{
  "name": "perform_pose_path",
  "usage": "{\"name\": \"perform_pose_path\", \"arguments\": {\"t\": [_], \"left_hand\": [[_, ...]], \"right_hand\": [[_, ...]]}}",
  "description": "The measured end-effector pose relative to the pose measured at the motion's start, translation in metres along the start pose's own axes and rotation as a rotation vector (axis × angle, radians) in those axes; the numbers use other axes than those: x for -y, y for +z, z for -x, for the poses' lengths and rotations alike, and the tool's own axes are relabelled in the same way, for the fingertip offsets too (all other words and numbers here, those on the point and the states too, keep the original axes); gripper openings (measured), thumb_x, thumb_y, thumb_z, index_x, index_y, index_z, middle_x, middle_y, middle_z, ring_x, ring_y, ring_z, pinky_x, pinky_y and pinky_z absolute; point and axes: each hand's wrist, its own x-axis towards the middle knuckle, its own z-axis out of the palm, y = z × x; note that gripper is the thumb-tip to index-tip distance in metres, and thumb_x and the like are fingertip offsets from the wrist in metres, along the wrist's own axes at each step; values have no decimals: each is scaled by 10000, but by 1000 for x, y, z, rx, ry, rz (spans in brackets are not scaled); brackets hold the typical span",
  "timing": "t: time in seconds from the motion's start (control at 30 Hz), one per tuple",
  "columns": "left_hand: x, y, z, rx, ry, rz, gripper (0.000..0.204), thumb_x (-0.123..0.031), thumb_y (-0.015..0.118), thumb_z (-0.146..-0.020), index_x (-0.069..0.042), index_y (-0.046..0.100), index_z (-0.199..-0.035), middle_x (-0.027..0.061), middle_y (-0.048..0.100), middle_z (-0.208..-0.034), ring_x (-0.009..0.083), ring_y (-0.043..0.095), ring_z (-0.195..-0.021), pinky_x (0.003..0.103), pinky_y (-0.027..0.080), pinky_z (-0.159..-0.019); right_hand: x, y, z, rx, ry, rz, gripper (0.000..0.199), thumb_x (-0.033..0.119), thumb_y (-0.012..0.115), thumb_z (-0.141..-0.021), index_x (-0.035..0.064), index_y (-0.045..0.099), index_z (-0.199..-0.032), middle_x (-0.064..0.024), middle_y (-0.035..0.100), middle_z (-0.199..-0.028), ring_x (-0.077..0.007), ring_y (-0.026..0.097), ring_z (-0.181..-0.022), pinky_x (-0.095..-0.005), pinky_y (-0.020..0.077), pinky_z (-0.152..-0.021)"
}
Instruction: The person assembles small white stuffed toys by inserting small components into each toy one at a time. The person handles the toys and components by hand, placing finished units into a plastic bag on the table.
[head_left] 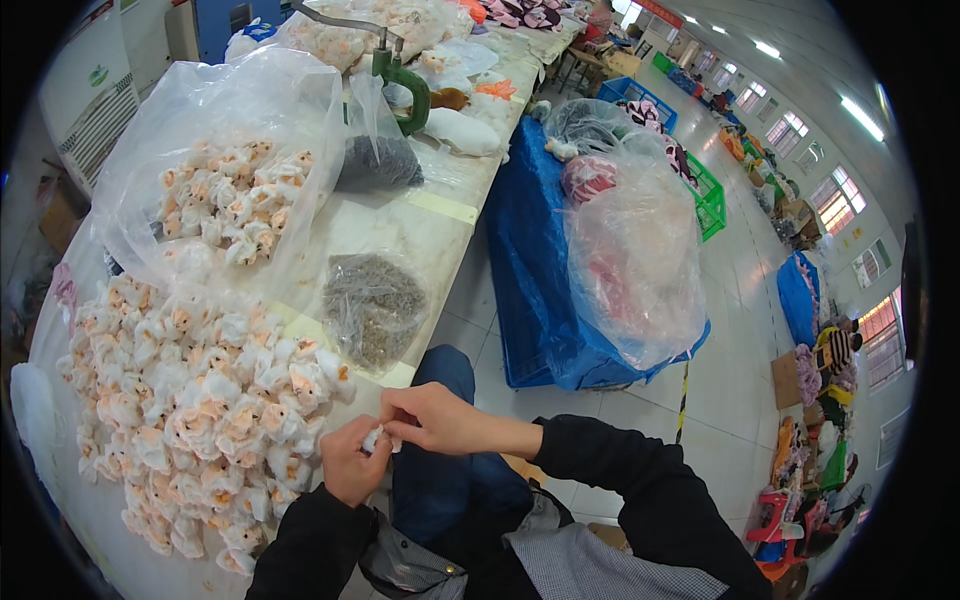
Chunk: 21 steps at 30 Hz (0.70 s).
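Both my hands meet at the table's near edge, above my lap. Between them is a small white fluffy piece (pixel 371 438), mostly covered by fingers. My left hand (pixel 350 465) is closed round it, while my right hand (pixel 432 418) pinches at its upper side with thumb and forefinger. A large heap of white and peach fluffy plush pieces (pixel 220 420) lies to the left of my left hand. Behind the heap, an open clear plastic bag (pixel 290 110) holds more of the same. A clear bag of small dark grey-brown bits (pixel 375 310) lies just beyond my hands.
On the table (pixel 425 235), farther back, stand a green metal clamp-like tool (pixel 410 110) and a bag of black bits (pixel 380 163). Right of the table, a blue-lined bin (pixel 530 280) carries a clear bag with pink contents (pixel 640 270). Heaped goods line the right wall.
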Motion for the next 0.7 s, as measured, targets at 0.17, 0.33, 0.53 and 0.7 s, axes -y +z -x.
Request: {"name": "perform_pose_path", "arguments": {"t": [0.17,0.33,0.53,0.7], "left_hand": [[6,-1,3,-12,5,27,93,-50,743,-853,9,718,-920,143,683,-749,222,653,-588,328,490,-555],[-1,0,3,-20,3,39,104,-43,752,-849,9,735,-937,130,701,-764,169,671,-635,310,504,-584],[11,3,0,-129,-101,117,130,-15,735,-871,7,750,-998,124,721,-803,161,687,-697,292,516,-622],[5,-2,3,-66,-76,285,238,-9,736,-906,-19,741,-1144,39,713,-986,49,545,-626,222,412,-549]], "right_hand": [[5,6,6,-76,-28,-4,145,86,709,-952,18,600,-1019,-149,660,-814,-319,673,-750,-398,518,-677],[7,7,15,-95,-52,-23,162,124,713,-973,22,591,-1000,-116,612,-826,-267,628,-750,-367,507,-685],[5,7,30,-79,-58,-87,189,172,699,-1010,22,604,-945,-70,595,-820,-188,579,-736,-323,491,-682],[8,17,31,-262,32,-127,152,162,699,-1016,24,672,-1075,-70,646,-830,-132,596,-720,-304,501,-675]]}}
